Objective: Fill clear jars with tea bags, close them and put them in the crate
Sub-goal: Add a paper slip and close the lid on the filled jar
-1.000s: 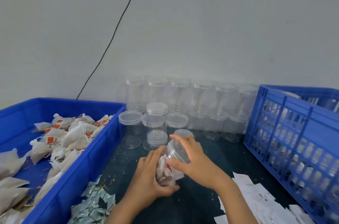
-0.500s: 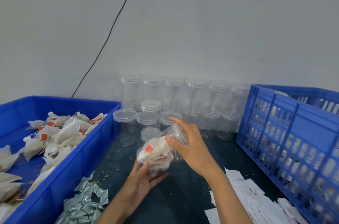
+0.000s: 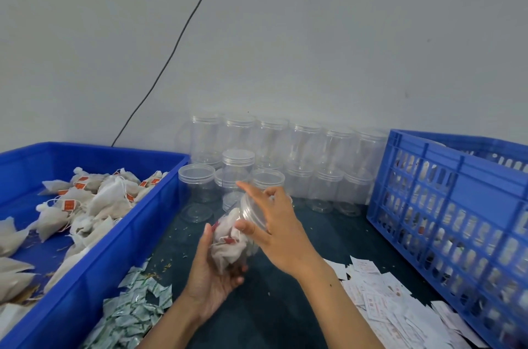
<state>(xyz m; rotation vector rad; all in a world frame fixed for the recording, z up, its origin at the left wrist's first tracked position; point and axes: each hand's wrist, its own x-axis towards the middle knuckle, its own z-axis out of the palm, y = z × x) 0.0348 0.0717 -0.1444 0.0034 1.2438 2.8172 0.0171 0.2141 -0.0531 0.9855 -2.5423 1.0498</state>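
Your left hand (image 3: 213, 271) cradles the tilted clear plastic jar stuffed with white tea bags (image 3: 233, 240) above the counter, while your right hand (image 3: 274, 223) curls round its clear lid (image 3: 251, 211). It's probably light, smooth and slippery, so grip the body firmly and twist at the lid's rim.

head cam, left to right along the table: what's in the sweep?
Blue bin of loose tea bags → green-white sachets → left hand holding the filled jar → right hand on its lid → paper slips → blue crate.
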